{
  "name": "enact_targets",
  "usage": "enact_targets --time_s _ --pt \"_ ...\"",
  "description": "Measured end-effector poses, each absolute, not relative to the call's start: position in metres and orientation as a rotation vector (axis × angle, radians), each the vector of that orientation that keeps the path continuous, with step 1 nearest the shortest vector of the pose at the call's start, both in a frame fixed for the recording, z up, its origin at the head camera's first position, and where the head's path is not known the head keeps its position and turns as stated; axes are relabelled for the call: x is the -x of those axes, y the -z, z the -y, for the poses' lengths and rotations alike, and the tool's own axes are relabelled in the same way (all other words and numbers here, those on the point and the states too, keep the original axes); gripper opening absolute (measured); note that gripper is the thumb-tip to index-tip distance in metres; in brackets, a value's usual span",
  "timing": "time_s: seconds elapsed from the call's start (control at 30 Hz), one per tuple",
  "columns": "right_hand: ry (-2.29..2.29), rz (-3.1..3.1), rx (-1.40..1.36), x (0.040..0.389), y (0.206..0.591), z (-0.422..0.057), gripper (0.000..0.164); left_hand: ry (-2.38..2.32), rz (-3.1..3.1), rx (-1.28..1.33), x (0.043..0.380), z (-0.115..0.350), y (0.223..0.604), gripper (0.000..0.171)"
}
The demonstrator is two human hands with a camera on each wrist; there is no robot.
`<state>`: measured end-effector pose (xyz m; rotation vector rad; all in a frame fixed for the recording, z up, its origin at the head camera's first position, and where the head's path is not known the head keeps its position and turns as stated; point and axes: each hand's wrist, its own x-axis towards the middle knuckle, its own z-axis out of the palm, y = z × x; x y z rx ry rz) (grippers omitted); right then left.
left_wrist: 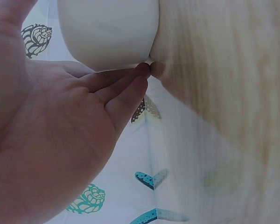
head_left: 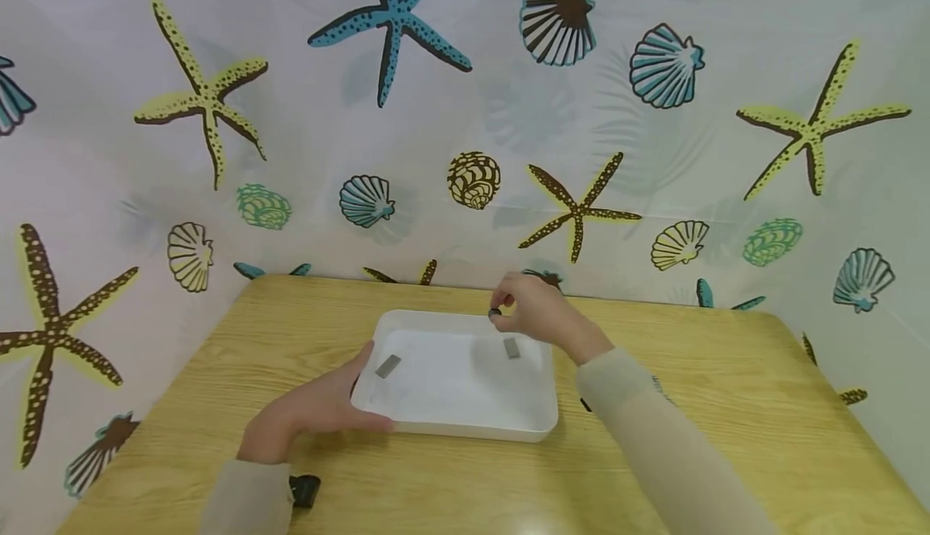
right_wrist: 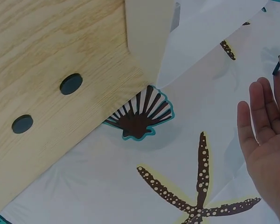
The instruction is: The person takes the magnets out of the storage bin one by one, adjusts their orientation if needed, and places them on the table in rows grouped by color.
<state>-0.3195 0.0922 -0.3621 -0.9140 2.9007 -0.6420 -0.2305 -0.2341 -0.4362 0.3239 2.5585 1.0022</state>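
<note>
A shallow white tray sits on the wooden table, with two flat grey rectangular pieces inside, one grey piece at left and another grey piece at right. My left hand grips the tray's left front corner, thumb at the side and fingers along the front; its fingertips touch the tray's lower edge in the left wrist view. Above the back right rim, my right hand pinches a small dark round piece between thumb and finger. The right wrist view shows this hand with the piece mostly hidden.
Two dark round discs, a nearer disc and another disc, lie on the wooden table in the right wrist view. A white curtain printed with starfish and shells hangs behind the table and along its sides.
</note>
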Motion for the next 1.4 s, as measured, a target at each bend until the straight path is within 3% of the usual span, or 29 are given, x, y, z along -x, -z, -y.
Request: enact_targets --time_s 1.4 --pt "0.755 -2.979 0.381 0.306 0.384 -0.282 0.018 -0.981 -2.53 -0.343 0.234 0.229 0.435 0.141"
